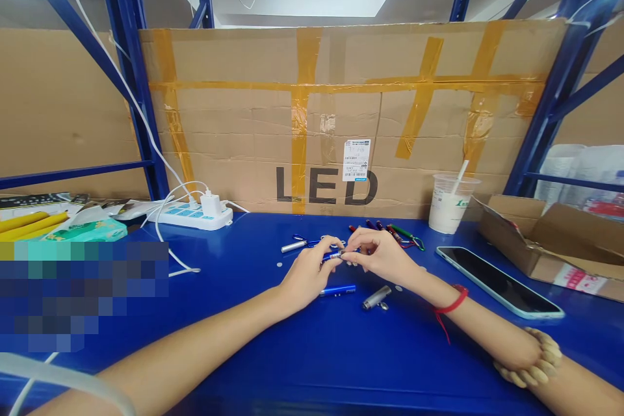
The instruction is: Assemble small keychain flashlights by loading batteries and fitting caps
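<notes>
Over the blue tabletop, my left hand [311,275] pinches a slim blue metal tube [331,257] between thumb and fingers. My right hand [377,251] is closed in a pinch at the tube's right end; what its fingertips hold is too small to make out. Just below my hands lies another blue tube [340,290]. A silver metal cylinder [377,297] with a small ring beside it rests to the right of that. Behind my left hand is a silver tube [293,246] near a blue clip. Dark red tubes and a green carabiner clip [408,236] lie behind my right hand.
At right are a phone [500,281], an open cardboard box [550,248] and a plastic cup with a straw [449,205]. A white power strip [195,213] with cables stands back left. A large cardboard sheet [234,136] closes off the back between blue posts.
</notes>
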Available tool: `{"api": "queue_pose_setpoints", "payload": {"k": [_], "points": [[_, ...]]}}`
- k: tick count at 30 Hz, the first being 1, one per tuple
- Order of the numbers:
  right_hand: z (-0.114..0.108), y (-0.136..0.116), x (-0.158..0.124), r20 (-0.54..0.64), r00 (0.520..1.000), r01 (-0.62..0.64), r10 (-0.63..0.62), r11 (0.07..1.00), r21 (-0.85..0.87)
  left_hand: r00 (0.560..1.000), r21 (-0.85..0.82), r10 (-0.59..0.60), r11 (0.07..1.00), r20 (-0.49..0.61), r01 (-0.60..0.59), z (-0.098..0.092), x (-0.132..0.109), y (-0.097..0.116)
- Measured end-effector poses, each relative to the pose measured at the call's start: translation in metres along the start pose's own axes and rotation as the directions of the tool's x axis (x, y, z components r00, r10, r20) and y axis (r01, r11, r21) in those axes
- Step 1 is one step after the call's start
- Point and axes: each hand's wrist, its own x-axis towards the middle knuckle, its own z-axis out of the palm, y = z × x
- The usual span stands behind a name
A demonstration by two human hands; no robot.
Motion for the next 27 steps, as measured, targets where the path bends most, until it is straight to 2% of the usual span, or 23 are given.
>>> {"api": "queue_pose_setpoints", "payload": {"k": [3,6,11,14,20,27], "points": [[0.000,-0.001,-0.001,0.008,1.000,-0.020,0.020,1.000,0.018,1.000,0.020,0.001,1.000,-0.012,-0.001,0.000,0.001,-0.001],[0.000,0.000,0.000,-0.012,1.000,-0.007,0.007,0.999,-0.033,1.000,0.019,0.005,1.000,-0.027,-0.004,0.000,0.002,0.001],[-0.002,0.007,0.001,-0.095,0.987,0.108,-0.132,0.969,-0.223,0.998,-0.016,-0.050,0.999,-0.024,0.049,0.000,0.002,0.008],[-0.004,0.010,0.001,-0.118,0.970,0.176,-0.215,0.946,-0.273,0.995,0.010,-0.090,0.996,-0.029,0.090,0.000,0.003,0.010],[-0.004,0.009,0.000,-0.057,0.959,0.254,-0.279,0.929,-0.270,0.988,0.039,-0.155,0.987,-0.024,0.156,0.001,0.003,0.009],[-0.004,0.009,0.000,-0.046,0.960,0.254,-0.276,0.930,-0.265,0.992,0.051,-0.127,0.991,-0.004,0.127,0.002,0.003,0.009]]}}
